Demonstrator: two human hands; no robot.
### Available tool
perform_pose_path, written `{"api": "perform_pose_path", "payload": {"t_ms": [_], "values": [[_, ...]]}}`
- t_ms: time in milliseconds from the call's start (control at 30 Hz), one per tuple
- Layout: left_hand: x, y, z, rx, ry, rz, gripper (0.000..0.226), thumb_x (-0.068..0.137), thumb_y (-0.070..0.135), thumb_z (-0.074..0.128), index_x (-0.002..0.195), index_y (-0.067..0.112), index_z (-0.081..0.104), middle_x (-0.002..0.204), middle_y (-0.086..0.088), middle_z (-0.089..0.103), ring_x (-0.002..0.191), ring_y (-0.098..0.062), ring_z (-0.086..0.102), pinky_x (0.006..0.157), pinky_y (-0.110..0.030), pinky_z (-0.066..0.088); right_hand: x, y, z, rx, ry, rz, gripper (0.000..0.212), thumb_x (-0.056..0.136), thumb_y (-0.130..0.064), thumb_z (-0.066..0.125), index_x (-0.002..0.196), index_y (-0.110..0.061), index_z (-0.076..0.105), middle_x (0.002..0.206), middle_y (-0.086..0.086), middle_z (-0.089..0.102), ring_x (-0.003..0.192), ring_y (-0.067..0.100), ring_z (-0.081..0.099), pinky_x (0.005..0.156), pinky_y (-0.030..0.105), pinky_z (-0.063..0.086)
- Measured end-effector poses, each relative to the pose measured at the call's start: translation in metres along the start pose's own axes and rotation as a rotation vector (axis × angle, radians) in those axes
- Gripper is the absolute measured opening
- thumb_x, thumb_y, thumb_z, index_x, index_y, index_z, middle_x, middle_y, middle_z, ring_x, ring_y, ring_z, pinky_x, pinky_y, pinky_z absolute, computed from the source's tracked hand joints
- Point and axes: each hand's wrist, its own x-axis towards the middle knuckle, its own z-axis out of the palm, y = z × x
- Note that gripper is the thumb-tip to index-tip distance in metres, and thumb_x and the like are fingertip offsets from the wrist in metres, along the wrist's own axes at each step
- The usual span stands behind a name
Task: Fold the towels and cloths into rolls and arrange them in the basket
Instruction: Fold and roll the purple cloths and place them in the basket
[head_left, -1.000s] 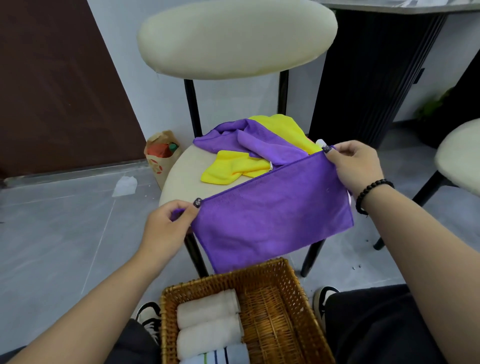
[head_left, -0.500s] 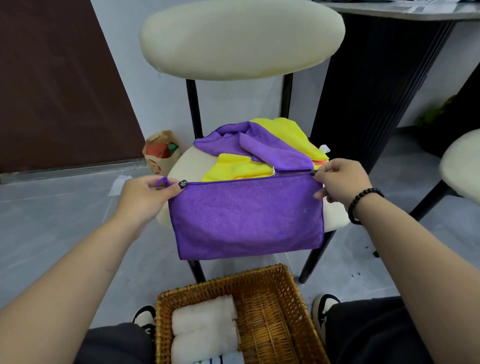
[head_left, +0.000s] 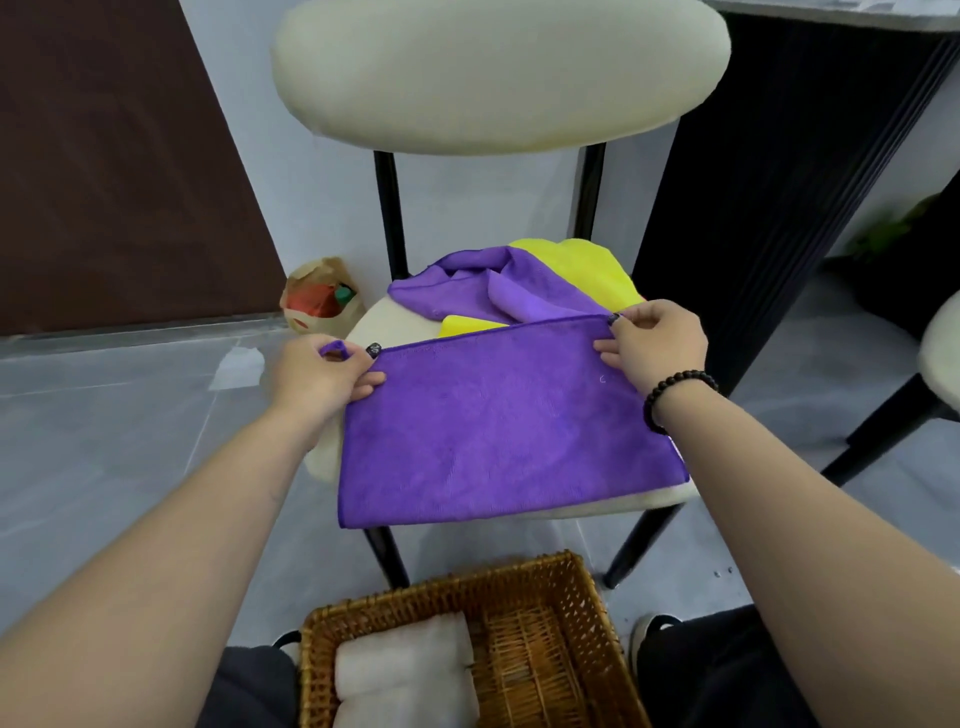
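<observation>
Purple cloth now lower on the chair seat, corners pinched by left hand and right hand.

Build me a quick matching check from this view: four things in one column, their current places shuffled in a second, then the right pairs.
Things:
1. folded purple cloth
2. white rolled towels
3. yellow cloth
4. paper bag

Places:
A. on the floor beside the chair
B. in the wicker basket
C. pinched at its far corners by the left hand and right hand
D. in the pile at the back of the chair seat

Pairs: 1-C, 2-B, 3-D, 4-A
</observation>
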Motion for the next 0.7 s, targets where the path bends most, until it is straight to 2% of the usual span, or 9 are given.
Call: {"api": "perform_pose_path", "payload": {"t_ms": [100, 167, 233, 300, 333, 400, 467, 567, 700], "values": [[-0.004, -0.001, 0.01, 0.255, 0.131, 0.105, 0.034, 0.088, 0.009, 0.065, 0.12, 0.007, 0.052, 0.121, -0.011, 0.058, 0.083, -0.019, 0.068, 0.076, -0.027, 0.052, -0.004, 0.004, 0.012, -0.216, 0.013, -0.164, 0.041, 0.087, -0.006, 0.053, 0.128, -0.009, 0.05, 0.123, 0.006, 0.055, 0.11, 0.023, 0.058, 0.099, 0.033, 0.044], [-0.018, 0.004, 0.019, 0.441, 0.142, 0.329, 0.046, 0.088, 0.009, 0.061, 0.131, 0.006, 0.046, 0.132, -0.01, 0.047, 0.101, -0.019, 0.06, 0.082, -0.022, 0.041, -0.019, 0.006, 0.023, -0.32, -0.073, -0.4, 0.051, 0.084, 0.004, 0.048, 0.134, -0.006, 0.044, 0.136, 0.01, 0.046, 0.12, 0.026, 0.049, 0.102, 0.03, 0.037], [-0.036, 0.002, 0.031, 0.503, -0.011, 0.53, 0.048, 0.091, 0.005, 0.054, 0.137, 0.004, 0.041, 0.141, -0.011, 0.041, 0.121, -0.022, 0.051, 0.096, -0.024, 0.038, -0.037, 0.012, 0.036, -0.401, -0.241, -0.617, 0.054, 0.08, 0.009, 0.045, 0.132, -0.005, 0.048, 0.135, 0.012, 0.05, 0.121, 0.029, 0.05, 0.102, 0.038, 0.04], [-0.047, -0.008, 0.043, 0.689, -0.169, 0.6, 0.053, 0.096, 0.011, 0.047, 0.146, 0.004, 0.031, 0.154, -0.009, 0.029, 0.142, -0.021, 0.028, 0.114, -0.027, 0.022, -0.047, 0.024, 0.047, -0.575, -0.398, -0.758, 0.055, 0.081, 0.003, 0.042, 0.135, -0.005, 0.048, 0.139, 0.013, 0.049, 0.129, 0.03, 0.045, 0.107, 0.044, 0.036], [-0.049, -0.016, 0.046, 0.817, -0.232, 0.596, 0.055, 0.1, 0.018, 0.041, 0.15, 0.006, 0.023, 0.159, -0.007, 0.02, 0.147, -0.018, 0.016, 0.118, -0.03, 0.014, -0.051, 0.029, 0.051, -0.703, -0.469, -0.798, 0.055, 0.086, -0.002, 0.04, 0.14, -0.007, 0.042, 0.147, 0.011, 0.041, 0.137, 0.028, 0.035, 0.113, 0.045, 0.028], [-0.046, -0.026, 0.049, 1.057, -0.289, 0.582, 0.057, 0.103, 0.029, 0.029, 0.154, 0.01, 0.013, 0.162, -0.003, 0.008, 0.149, -0.016, 0.002, 0.121, -0.036, 0.007, -0.053, 0.037, 0.054, -0.923, -0.577, -0.781, 0.052, 0.099, -0.019, 0.03, 0.15, -0.014, 0.023, 0.159, 0.002, 0.016, 0.147, 0.019, 0.008, 0.119, 0.041, 0.007], [-0.04, -0.029, 0.046, 1.164, -0.303, 0.57, 0.059, 0.102, 0.037, 0.023, 0.154, 0.013, 0.008, 0.163, -0.002, 0.004, 0.149, -0.016, -0.001, 0.121, -0.038, 0.004, -0.049, 0.041, 0.05, -1.022, -0.613, -0.749, 0.057, 0.102, -0.04, 0.022, 0.153, -0.02, 0.008, 0.161, -0.004, 0.001, 0.147, 0.014, -0.006, 0.119, 0.039, -0.003], [-0.035, -0.03, 0.036, 1.225, -0.337, 0.55, 0.064, 0.1, 0.048, 0.017, 0.155, 0.017, 0.003, 0.163, 0.0, -0.003, 0.149, -0.015, -0.003, 0.121, -0.037, 0.001, -0.038, 0.044, 0.039, -1.11, -0.617, -0.685, 0.069, 0.096, -0.06, 0.015, 0.153, -0.024, -0.001, 0.16, -0.007, -0.009, 0.146, 0.01, -0.013, 0.118, 0.043, -0.007], [-0.033, -0.033, 0.025, 1.243, -0.314, 0.523, 0.074, 0.094, 0.06, 0.007, 0.155, 0.018, 0.003, 0.163, -0.002, -0.003, 0.149, -0.014, -0.005, 0.12, -0.034, -0.001, -0.024, 0.05, 0.019, -1.155, -0.56, -0.58, 0.078, 0.091, -0.067, 0.012, 0.153, -0.023, -0.006, 0.159, -0.009, -0.015, 0.145, 0.008, -0.016, 0.118, 0.045, -0.009]]}}
